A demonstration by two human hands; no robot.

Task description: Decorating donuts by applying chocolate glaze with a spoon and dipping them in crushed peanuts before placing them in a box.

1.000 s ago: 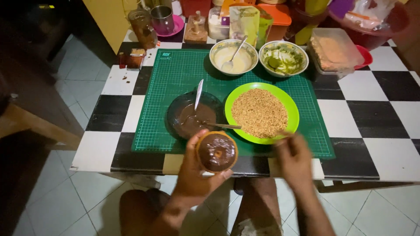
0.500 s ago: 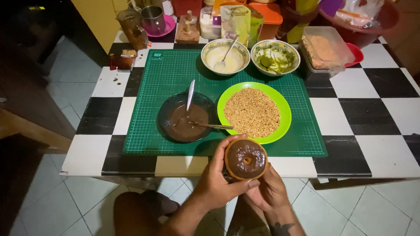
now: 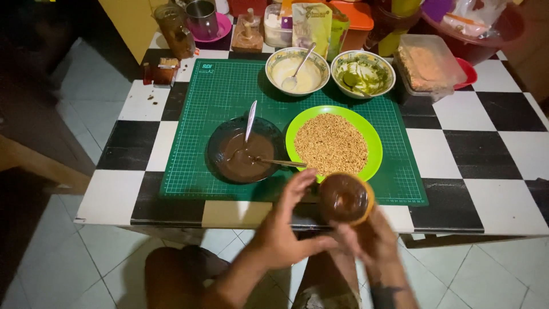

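Observation:
A round donut with glossy chocolate glaze on top is held just in front of the table's near edge. My right hand grips it from below. My left hand is beside it on the left, fingers spread and touching the donut's side. Just beyond, a green plate holds crushed nuts. To its left a dark bowl of melted chocolate has a spoon and a fork resting in it.
A green cutting mat lies on the black-and-white checkered table. Behind are a bowl of white glaze with a spoon, a bowl of green glaze, a clear lidded box, jars and packets. My knees show below over tiled floor.
The donut has moved right, from my left hand toward my right hand, which now holds it from below. The left hand has loosened to its side.

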